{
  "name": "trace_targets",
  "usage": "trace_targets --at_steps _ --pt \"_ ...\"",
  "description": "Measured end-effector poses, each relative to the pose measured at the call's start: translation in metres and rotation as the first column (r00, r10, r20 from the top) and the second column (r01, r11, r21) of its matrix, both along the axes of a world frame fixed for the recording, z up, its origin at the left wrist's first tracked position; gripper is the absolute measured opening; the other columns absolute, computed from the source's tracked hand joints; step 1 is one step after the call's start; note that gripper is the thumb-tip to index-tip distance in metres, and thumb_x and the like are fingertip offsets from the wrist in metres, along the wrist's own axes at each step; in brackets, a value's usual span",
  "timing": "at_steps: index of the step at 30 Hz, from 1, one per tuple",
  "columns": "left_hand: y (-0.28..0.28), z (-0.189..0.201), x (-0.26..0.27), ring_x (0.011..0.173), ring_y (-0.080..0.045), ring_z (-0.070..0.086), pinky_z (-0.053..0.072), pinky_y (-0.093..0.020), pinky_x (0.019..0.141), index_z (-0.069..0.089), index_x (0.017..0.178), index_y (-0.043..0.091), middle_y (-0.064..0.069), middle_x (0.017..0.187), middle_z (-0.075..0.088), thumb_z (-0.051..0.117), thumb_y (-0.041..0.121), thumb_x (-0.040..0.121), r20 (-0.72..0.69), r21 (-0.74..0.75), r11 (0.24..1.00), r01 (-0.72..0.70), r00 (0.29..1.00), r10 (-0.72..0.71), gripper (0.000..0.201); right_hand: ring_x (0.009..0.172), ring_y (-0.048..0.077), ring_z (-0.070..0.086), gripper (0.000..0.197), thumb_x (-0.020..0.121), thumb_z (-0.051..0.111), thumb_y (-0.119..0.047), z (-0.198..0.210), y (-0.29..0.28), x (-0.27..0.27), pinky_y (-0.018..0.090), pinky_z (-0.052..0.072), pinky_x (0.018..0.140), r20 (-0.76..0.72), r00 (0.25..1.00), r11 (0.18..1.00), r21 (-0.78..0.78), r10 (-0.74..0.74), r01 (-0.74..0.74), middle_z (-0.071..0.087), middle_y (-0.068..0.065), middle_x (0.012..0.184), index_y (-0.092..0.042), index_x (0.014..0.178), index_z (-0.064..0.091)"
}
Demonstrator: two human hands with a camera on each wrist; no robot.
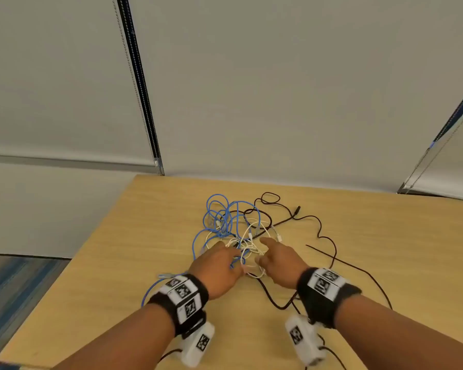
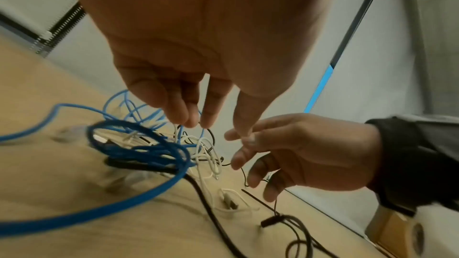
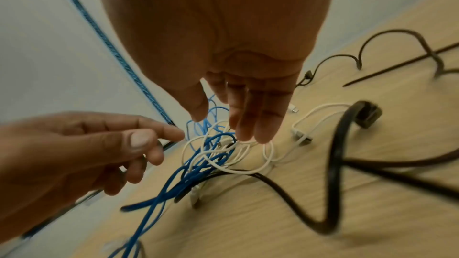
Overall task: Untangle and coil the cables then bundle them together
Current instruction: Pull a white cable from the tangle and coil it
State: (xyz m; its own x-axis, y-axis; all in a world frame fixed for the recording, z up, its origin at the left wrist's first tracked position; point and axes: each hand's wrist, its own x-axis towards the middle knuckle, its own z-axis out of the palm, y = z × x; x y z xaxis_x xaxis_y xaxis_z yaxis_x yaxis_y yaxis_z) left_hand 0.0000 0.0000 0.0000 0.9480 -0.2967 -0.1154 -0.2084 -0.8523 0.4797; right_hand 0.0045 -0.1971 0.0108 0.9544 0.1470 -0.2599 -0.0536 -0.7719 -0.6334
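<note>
Both hands, the left hand (image 1: 219, 265) and right hand (image 1: 278, 263), hang loose over the tangle, holding nothing. Best pull one white cable (image 1: 251, 252) out slowly first.

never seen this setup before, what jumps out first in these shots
A tangle of blue cable, white cable and black cable lies mid-table on the wooden table. Both hands reach into its near edge, left hand and right hand, with tag-covered wrist bands behind them.

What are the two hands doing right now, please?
Left hand: open, fingertips at the white cable, nothing gripped.
Right hand: open, fingers relaxed over the tangle, holding nothing.
</note>
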Motion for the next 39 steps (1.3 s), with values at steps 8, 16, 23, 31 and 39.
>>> trace_targets --at_steps 8,16,23,31,39 --pt "-0.025 0.012 0.025 0.079 -0.018 0.064 0.050 -0.031 0.069 0.066 0.086 0.028 0.007 0.087 0.066 0.059 0.024 0.090 -0.122 -0.165 0.982 -0.092 0.990 0.073 0.009 0.092 0.025 0.063 0.012 0.098 0.054 -0.016 0.006 0.011 0.006 0.039 0.052 0.085 -0.012 0.994 0.994 0.009 -0.106 0.106 0.070 0.011 0.101 -0.010 0.098 0.065" --pt "-0.012 0.048 0.026 0.059 -0.008 0.062 0.049 -0.020 0.058 0.059 0.084 0.032 0.011 0.067 0.066 0.057 0.022 0.097 -0.028 -0.598 0.800 0.045 0.997 -0.077 0.016 0.063 0.012 0.050 0.011 0.101 0.057 -0.014 0.088 -0.018 -0.005 0.030 0.054 0.061 -0.057 0.997 0.872 0.484 -0.058 0.079 0.057 -0.003 0.073 -0.009 0.093 0.060" --pt "0.012 0.052 0.038 0.048 -0.010 0.052 0.060 -0.045 0.070 0.071 0.082 0.023 0.012 0.064 0.061 0.062 0.021 0.098 -0.104 -0.719 0.692 -0.070 0.995 -0.008 0.018 0.060 0.013 0.036 0.014 0.098 0.064 -0.019 0.142 -0.079 0.010 0.021 0.039 0.047 0.067 0.974 0.892 0.420 -0.216 0.169 0.057 -0.009 0.067 -0.007 0.093 0.067" --pt "0.027 0.041 0.033 0.045 -0.012 0.050 0.055 -0.032 0.058 0.074 0.087 0.007 0.002 0.057 0.054 0.053 0.007 0.101 -0.255 -0.727 0.641 -0.245 0.964 0.079 0.025 0.078 0.017 0.057 0.012 0.098 0.063 -0.021 0.125 -0.128 0.025 0.034 0.049 0.069 0.119 0.848 0.786 0.458 -0.517 0.415 0.064 0.001 0.090 -0.014 0.095 0.072" --pt "-0.007 0.061 0.028 0.050 -0.017 0.056 0.056 -0.032 0.060 0.068 0.078 0.017 -0.004 0.065 0.063 0.052 0.013 0.101 -0.277 -0.793 0.572 -0.210 0.961 -0.030 0.028 0.123 0.019 0.048 0.038 0.096 0.065 -0.030 0.089 -0.060 0.009 0.036 0.041 0.106 0.512 0.847 0.979 -0.048 -0.146 0.198 0.051 -0.001 0.134 -0.027 0.133 0.062"
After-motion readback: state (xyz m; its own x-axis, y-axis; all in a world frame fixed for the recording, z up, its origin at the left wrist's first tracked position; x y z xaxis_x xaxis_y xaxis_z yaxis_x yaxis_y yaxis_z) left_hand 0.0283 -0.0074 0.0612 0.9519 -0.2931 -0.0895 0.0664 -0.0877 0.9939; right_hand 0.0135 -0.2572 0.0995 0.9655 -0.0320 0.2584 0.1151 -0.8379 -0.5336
